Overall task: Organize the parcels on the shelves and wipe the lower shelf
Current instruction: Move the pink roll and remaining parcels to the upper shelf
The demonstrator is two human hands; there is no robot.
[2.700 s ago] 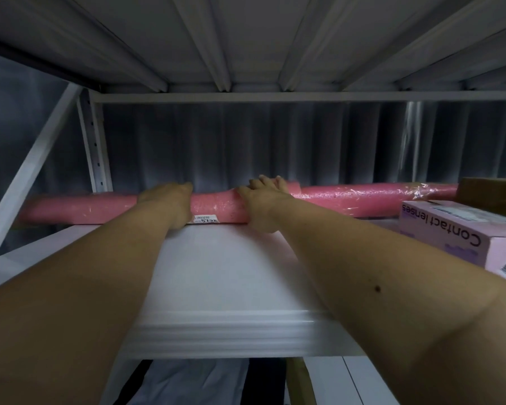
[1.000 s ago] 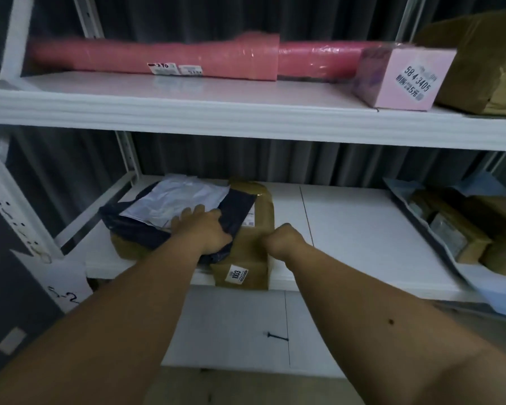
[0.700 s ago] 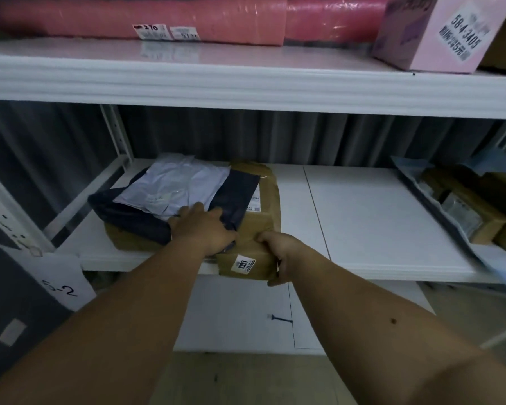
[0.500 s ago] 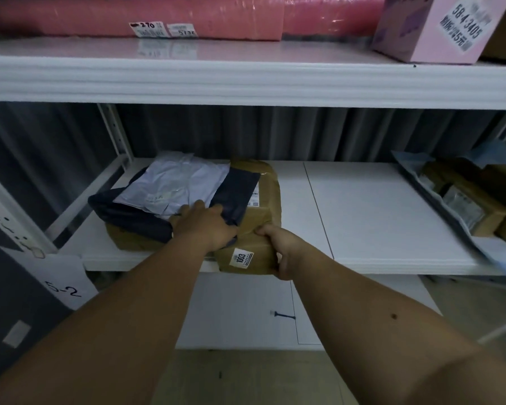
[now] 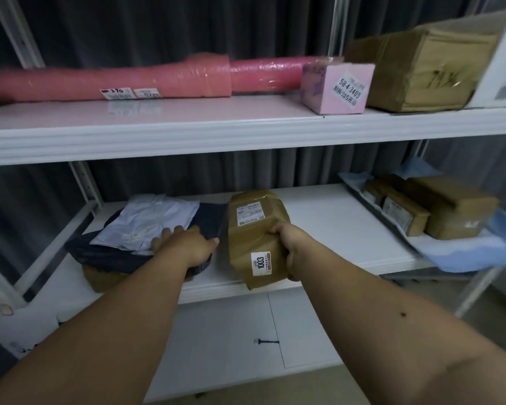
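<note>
On the white lower shelf [image 5: 327, 226], my right hand [image 5: 287, 244] grips the right side of a brown taped parcel [image 5: 254, 229] labelled 1003, which overhangs the shelf's front edge. My left hand [image 5: 187, 244] presses flat on a dark mailer bag [image 5: 114, 252] with a white mailer [image 5: 149, 220] lying on top; another brown parcel [image 5: 100, 279] shows beneath them. The brown parcel now stands apart from that stack.
The upper shelf [image 5: 187, 124] carries a long pink wrapped roll [image 5: 158, 80], a pink box [image 5: 336, 89], a brown carton [image 5: 421, 68] and a white box [image 5: 500, 62]. Brown boxes [image 5: 433, 211] on pale blue bags [image 5: 479, 252] fill the lower shelf's right end. A white upright [image 5: 85, 182] stands at left.
My hands left the pink roll on the upper shelf and dropped to the lower one. My right hand has pulled the brown parcel rightward out from under the dark mailer.
</note>
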